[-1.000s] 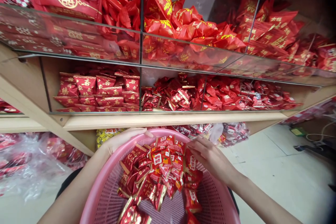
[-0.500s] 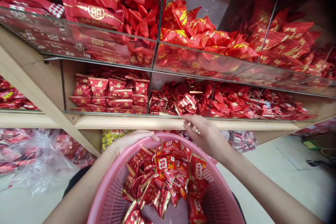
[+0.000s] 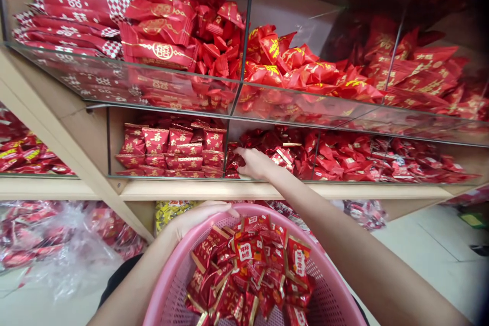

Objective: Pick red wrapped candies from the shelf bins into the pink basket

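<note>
A pink perforated basket (image 3: 161, 288) sits low in front of me, with several red-and-gold wrapped candies (image 3: 246, 265) piled inside. Closed over its far left rim is my left hand (image 3: 206, 212), whose fingers lie partly hidden behind the edge. My right hand (image 3: 256, 164) reaches over the front glass into a lower shelf compartment. Its thumb and fingers are apart among dark red shiny candies (image 3: 284, 157), near the divider; no candy shows clearly in its grasp. Left of that divider, stacked red packets with gold characters (image 3: 183, 148) fill another compartment.
An upper glass-fronted shelf (image 3: 168, 84) holds red wrapped sweets in divided bins, overhanging the lower row. A wooden ledge (image 3: 153, 190) runs between shelf and basket. Plastic-bagged candies (image 3: 64, 239) lie at lower left, and a yellow bag (image 3: 171, 211) sits under the ledge.
My right hand has moved from above the basket's far rim forward and left into the shelf compartment. My left hand stays on the rim. The view has shifted slightly.
</note>
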Available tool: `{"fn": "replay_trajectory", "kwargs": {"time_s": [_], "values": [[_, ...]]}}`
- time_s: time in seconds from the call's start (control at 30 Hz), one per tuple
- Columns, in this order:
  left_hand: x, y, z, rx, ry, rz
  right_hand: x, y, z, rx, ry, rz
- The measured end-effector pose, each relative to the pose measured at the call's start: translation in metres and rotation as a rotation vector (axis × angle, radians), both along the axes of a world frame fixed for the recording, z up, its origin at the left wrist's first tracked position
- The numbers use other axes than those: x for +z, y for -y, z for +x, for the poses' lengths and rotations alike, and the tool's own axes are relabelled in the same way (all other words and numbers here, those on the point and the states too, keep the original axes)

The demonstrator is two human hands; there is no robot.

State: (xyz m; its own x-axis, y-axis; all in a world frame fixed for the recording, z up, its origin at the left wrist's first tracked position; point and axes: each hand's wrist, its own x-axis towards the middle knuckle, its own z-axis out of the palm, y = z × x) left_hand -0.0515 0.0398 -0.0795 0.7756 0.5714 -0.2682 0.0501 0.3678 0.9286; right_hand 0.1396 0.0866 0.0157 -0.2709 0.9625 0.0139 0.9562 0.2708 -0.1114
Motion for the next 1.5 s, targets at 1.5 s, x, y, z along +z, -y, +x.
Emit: {"fn": "replay_trajectory", "kwargs": {"time_s": [1.5], "values": [[0.002,0.001,0.000,0.040,0.042,0.001,0.011,-0.033,-0.027,-0.142,0.313,-0.114]]}}
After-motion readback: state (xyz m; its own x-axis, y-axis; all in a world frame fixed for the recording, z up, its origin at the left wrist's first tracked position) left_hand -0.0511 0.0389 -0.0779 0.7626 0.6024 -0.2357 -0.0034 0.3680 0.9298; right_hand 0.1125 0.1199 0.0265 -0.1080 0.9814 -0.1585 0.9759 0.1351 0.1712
